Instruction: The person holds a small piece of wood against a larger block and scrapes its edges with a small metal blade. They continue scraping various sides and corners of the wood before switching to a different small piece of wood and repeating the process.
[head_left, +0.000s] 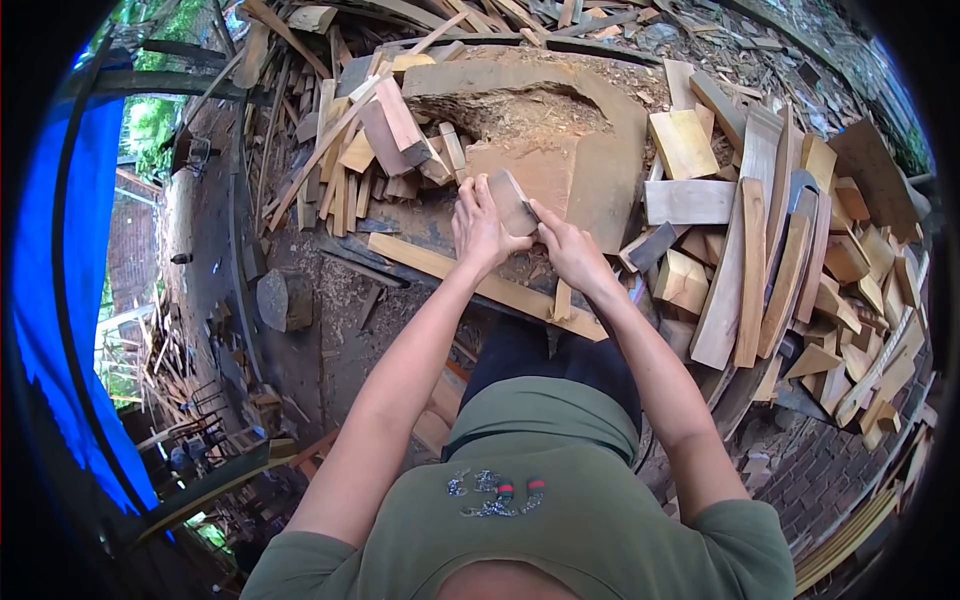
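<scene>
My left hand (480, 228) is closed around the left side of a small wooden block (511, 196), which it holds tilted above the workbench. My right hand (572, 247) is closed in a pinch at the block's right edge. A small dark tip shows by its fingers against the block, too little to name. Beneath the hands lies a thick, worn wooden slab (615, 180) with a rough hollow of sawdust (540, 115) at its far side. Nearer my body, a long light wooden strip (420, 258) runs along the bench's front edge.
Reddish and pale wood offcuts (393, 130) are piled left of the slab. On the right lie many blocks and curved boards (735, 275). A dark stump (285, 300) stands on the floor at left, with a blue tarp (60, 300) beyond.
</scene>
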